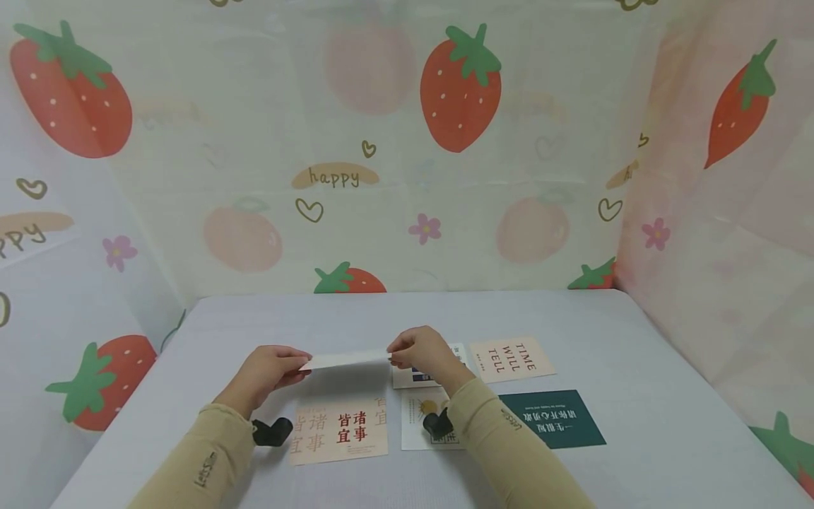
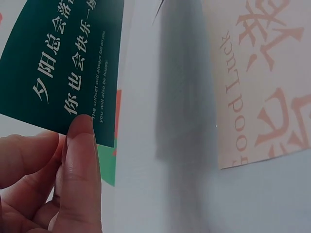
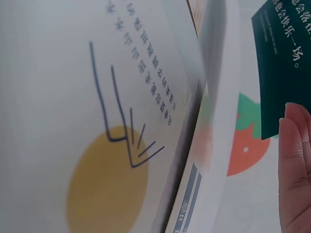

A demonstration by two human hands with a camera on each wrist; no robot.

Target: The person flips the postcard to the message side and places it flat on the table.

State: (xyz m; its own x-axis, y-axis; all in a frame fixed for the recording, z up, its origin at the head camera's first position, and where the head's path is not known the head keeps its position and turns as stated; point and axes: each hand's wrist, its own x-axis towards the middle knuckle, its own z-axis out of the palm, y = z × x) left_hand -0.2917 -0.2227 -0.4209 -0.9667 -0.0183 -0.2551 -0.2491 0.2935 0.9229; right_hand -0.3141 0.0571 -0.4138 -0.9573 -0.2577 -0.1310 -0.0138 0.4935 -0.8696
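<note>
While holding the card (image 1: 346,360) up off the table (image 1: 668,452), pinched one end with the left hand (image 1: 270,371) and the other with the right hand (image 1: 426,353). Pressed the left thumb (image 2: 80,155) on the green side, near a corner, with fingers behind; could not tell the full set of the right fingers, cut off by the edge of the right wrist view. Showed the pale side to the head view, the green, lettered side to both wrist views. Held the span beyond the near peach card (image 1: 340,431) and just left of the white card (image 1: 407,378).

Called, by the look of things, for a light, equal pinch, close to the very ends, so as not to crease the sheet. Seemed wise to match both hands in height and pull, for fear of twisting or bowing the middle. Had the left thumb tip just beside the lettering, so probably better pinched nearer the edge. Needed some care with the right sleeve (image 1: 521,445) too, in the head view partly hiding the sun card (image 1: 412,417) and the dark card (image 1: 562,417); seemed best to avoid brushing either out of place.
</note>
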